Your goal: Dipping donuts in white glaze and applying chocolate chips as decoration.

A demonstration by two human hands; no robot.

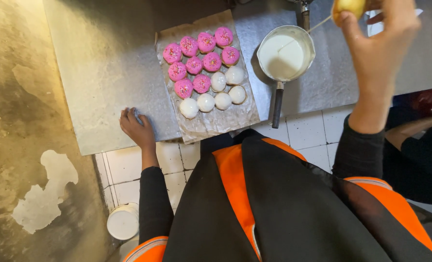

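My left hand [136, 126] rests flat on the near edge of the steel counter [109, 68], holding nothing, just left of a foil sheet [216, 123]. On the foil sit several pink-glazed round pastries [194, 64] with sprinkles and several white-glazed ones [213, 99]. My right hand [378, 43] is raised at the upper right, gripping a plain golden pastry [349, 7] with a thin string of white glaze trailing down. Below and left of it stands a small metal saucepan [286, 53] of white glaze, its dark handle pointing toward me.
A white bucket [123, 221] stands on the tiled floor below the counter. A worn, stained wall surface [22, 145] fills the left. Another person's arm [415, 128] shows at the right edge. My black and orange apron fills the bottom.
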